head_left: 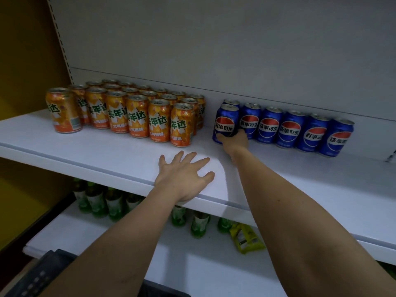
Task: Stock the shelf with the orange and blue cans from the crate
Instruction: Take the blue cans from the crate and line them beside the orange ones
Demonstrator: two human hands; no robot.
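Nearest you, a dark ribbed plastic crate [40,275] sat at the bottom left edge, mostly cut off, so what it held could not be told. Your two bare forearms reached up over it toward the smooth white shelf [107,155].

Your left hand [184,174] lay flat on the shelf's front lip, fingers [201,162] straight and spread, holding nothing. Your right hand [233,140] was wrapped round the bottom of a glossy blue can [226,121], thumb curled against its lower front, the can upright on the shelf. It stood at the left end of the blue cans [300,129], in front of one more blue can [231,102]; the rest ran in a single row to the right along the grey back panel [214,50], shoulder to shoulder, each a smooth metal cylinder with a round red, white and blue logo.

Left of them, across a bare gap, the orange cans [128,110] were packed in tidy diagonal rows several deep, silver tops with pull tabs showing, green lettering on shiny orange sides. The leftmost one [63,112] stood slightly apart from the block.

On the lower shelf [128,236], green bottles [107,202] with pale labels stood in dim light, and a crinkled yellow-green packet [246,239] lay flat beside them.
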